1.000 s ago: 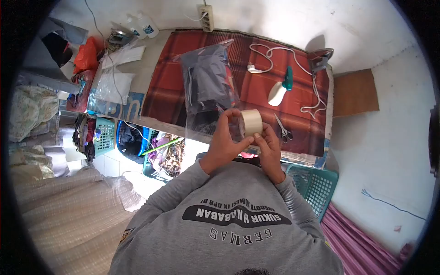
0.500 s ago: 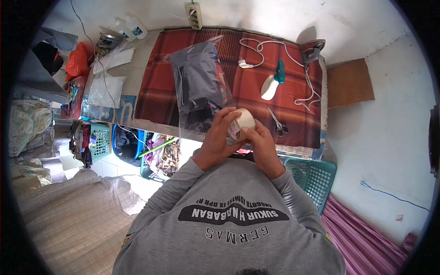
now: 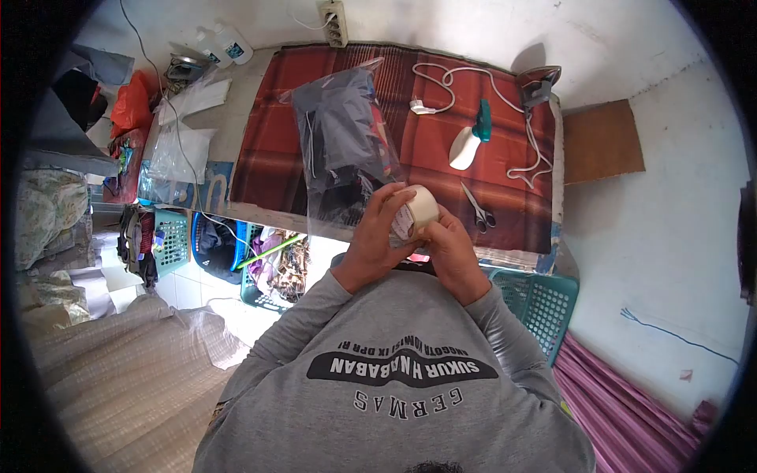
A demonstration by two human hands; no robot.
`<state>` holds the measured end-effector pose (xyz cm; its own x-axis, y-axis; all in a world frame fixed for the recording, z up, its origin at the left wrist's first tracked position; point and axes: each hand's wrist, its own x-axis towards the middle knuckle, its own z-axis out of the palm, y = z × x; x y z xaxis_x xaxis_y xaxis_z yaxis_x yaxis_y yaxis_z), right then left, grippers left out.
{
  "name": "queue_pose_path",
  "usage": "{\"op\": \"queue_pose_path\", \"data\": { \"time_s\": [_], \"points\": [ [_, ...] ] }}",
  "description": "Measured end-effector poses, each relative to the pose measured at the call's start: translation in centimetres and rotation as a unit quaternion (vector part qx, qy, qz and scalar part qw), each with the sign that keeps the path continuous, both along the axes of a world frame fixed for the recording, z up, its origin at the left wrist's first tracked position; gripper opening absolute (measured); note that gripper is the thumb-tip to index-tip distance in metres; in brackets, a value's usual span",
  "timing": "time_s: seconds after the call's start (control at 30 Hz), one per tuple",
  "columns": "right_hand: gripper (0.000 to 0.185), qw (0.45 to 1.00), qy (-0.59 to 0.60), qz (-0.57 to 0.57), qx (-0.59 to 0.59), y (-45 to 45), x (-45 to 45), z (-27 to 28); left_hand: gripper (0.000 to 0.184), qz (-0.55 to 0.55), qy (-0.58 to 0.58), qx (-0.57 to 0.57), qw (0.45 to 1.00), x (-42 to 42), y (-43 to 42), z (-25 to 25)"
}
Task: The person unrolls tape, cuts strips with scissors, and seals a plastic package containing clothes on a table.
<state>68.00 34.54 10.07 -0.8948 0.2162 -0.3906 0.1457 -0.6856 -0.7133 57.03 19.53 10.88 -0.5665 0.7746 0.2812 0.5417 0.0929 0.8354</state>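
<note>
Printed upside down to the camera, lettering on a gray sweatshirt [image 3: 402,315] read "GERMAS" in outlined capitals, "SUKUR H NABABAN" in white on a dark band [image 3: 402,367], and "ANGGOTA KOMISI IX DPR RI" in small dark type, partly creased. Print on the roll of tape [image 3: 423,207] and on labels of two white bottles [image 3: 233,46] was too small to read; large pale lettering on the counter's blue panel [image 3: 218,175] showed only in part.

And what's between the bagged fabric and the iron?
In the head view, the white cord with its plug lies between the bagged fabric and the iron, the spray bottle slightly nearer you.
</note>
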Motion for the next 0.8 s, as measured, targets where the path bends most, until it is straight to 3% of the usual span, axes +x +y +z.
{"op": "queue_pose_path", "data": {
  "time_s": [0.43,0.8],
  "points": [
    [0.049,1.000,0.009,-0.014,-0.019,-0.46,-0.47,0.88,0.088,0.014,0.006,0.002,1.000,0.04,-0.13,0.02],
    [0.060,1.000,0.019,0.005,-0.017,-0.34,-0.46,0.22,0.088,0.012,0.020,-0.005,1.000,0.19,-0.28,-0.20]
  ]
}}
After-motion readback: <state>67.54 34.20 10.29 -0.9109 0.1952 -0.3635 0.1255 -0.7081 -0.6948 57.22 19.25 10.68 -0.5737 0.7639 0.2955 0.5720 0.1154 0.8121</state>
